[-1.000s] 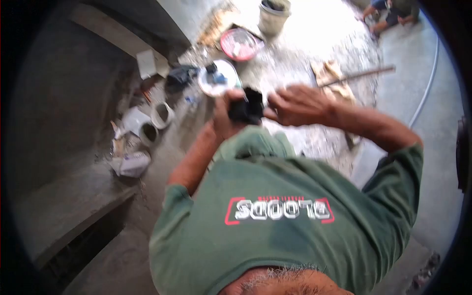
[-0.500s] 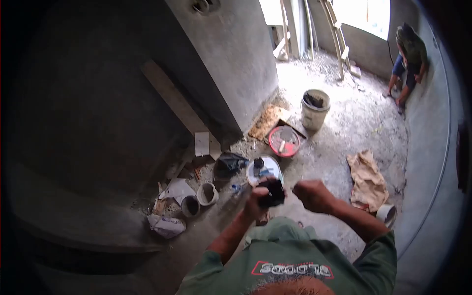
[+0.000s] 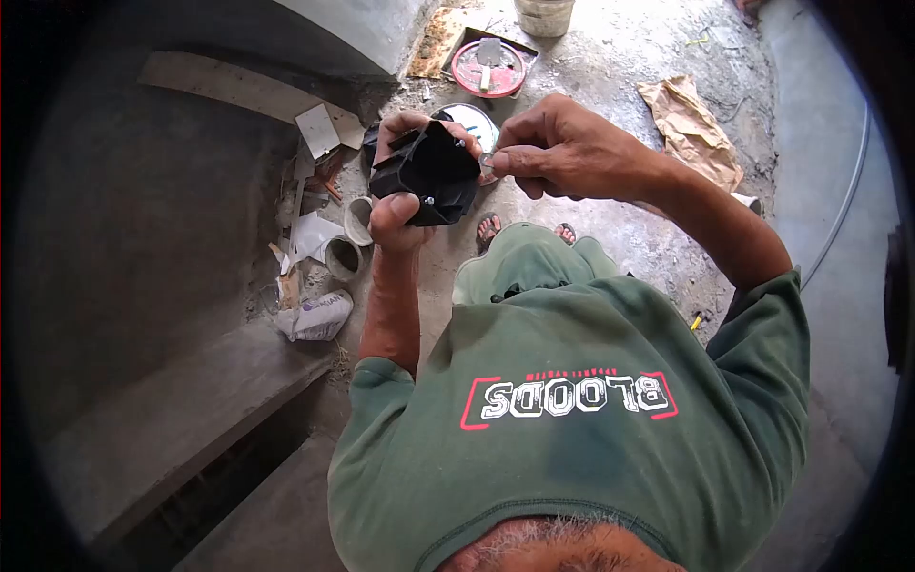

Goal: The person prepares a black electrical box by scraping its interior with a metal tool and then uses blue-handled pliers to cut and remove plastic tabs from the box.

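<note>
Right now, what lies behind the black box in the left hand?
A white round dish on the floor peeks past the black box; the box and right hand, pinching a small silvery piece, cover its lower part.

a black plastic box (image 3: 427, 173), angular and tilted, gripped in the left hand (image 3: 400, 181), right hand (image 3: 558, 148) fingertips at its edge.
</note>
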### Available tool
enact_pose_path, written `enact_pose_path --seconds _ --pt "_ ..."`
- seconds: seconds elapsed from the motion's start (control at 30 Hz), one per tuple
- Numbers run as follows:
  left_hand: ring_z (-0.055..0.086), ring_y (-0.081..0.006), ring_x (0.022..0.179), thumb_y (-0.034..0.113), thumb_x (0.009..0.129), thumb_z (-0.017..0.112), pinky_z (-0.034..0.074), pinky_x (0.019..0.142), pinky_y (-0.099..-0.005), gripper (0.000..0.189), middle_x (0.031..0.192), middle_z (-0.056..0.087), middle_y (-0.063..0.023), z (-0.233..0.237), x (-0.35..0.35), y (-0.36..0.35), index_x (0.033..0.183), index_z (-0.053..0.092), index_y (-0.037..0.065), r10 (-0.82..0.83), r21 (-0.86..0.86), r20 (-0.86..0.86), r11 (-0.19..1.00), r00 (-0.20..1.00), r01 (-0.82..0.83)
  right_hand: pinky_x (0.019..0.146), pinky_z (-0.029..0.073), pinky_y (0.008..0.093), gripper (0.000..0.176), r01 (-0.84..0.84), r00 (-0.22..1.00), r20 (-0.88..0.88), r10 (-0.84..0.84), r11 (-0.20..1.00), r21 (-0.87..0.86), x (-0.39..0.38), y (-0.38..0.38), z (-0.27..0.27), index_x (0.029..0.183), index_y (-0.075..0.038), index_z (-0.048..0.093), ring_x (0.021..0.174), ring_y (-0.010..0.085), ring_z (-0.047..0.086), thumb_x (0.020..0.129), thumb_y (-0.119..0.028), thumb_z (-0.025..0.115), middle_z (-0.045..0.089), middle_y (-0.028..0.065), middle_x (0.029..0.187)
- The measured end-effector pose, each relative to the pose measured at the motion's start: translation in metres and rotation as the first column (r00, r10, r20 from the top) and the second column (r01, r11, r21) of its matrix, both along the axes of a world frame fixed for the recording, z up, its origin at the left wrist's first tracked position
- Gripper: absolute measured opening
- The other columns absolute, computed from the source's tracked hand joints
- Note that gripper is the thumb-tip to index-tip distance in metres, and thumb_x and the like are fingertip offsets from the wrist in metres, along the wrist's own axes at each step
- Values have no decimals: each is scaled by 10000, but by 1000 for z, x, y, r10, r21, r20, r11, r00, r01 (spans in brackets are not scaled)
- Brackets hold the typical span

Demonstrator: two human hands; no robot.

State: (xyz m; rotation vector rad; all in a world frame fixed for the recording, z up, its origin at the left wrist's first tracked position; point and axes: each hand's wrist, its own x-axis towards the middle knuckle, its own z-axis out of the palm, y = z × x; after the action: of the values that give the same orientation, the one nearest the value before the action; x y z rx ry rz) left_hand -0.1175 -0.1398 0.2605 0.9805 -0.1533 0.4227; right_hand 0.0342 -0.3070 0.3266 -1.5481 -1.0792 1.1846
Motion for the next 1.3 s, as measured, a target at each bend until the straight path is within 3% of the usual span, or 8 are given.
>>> enact_pose_path --seconds 0.17,0.3,0.9,0.97,1.03,1.17,1.23,1.3 --pt "583 -353 1064 394 698 696 564 873 -471 772 1145 540 -258 0 -3 -2 1302 398 17 17 48 -41 999 999 -15 507 434 293 286 -15 998 59 15 1000 -6 6 5 4 880 30 711 536 118 550 949 -226 604 604 57 605" --pt "607 -335 1034 381 684 716 569 868 -464 786 1148 542 -249 1 -2 -2 1301 396 15 1 2 -86 1000 996 -1 521 452 266 292 -91 927 372 52 992 88 13 14 -3 876 17 697 528 97 547 983 -240 610 604 41 600" --pt "665 -229 991 371 623 777 541 905 -361 816 1092 631 -150 6 1 -3 1242 401 -4 121 351 -161 935 980 -58 388 364 260 233 -95 995 -1 99 960 -263 23 18 2 896 18 707 435 79 475 936 -201 637 555 24 563" --pt "666 -226 985 368 621 774 543 893 -355 812 1081 634 -144 5 -1 -5 1239 400 -2 126 354 -184 934 975 -54 427 436 332 169 -233 881 453 141 960 154 25 21 -17 856 36 682 470 153 564 909 -105 607 570 78 555" --pt "667 -224 986 342 612 764 547 878 -352 798 1075 633 -138 4 0 -4 1234 397 3 106 309 -286 951 952 -13 559 525 446 136 -316 670 734 109 937 150 15 19 -10 833 35 684 601 379 659 743 -43 617 645 226 656" --pt "652 -191 898 361 586 721 553 832 -320 791 1039 612 -113 1 4 -4 1227 416 9 170 288 -322 955 931 -75 523 539 434 105 -374 255 967 13 924 86 3 12 -17 777 1 614 587 324 675 801 -99 592 614 169 625" --pt "632 -175 879 371 613 701 549 801 -299 752 1013 602 -103 -2 6 -8 1218 437 11 159 266 -332 962 930 -69 460 510 394 137 -411 203 977 -69 900 149 5 9 -28 749 -35 585 545 260 653 818 -154 585 578 123 613" --pt "627 -172 892 338 684 659 551 775 -299 653 1014 599 -97 -18 4 -9 1214 451 19 -16 -46 -413 999 910 -4 480 501 277 125 -531 -176 973 -146 847 31 6 5 -35 788 -56 568 604 149 609 757 -143 652 523 39 673"
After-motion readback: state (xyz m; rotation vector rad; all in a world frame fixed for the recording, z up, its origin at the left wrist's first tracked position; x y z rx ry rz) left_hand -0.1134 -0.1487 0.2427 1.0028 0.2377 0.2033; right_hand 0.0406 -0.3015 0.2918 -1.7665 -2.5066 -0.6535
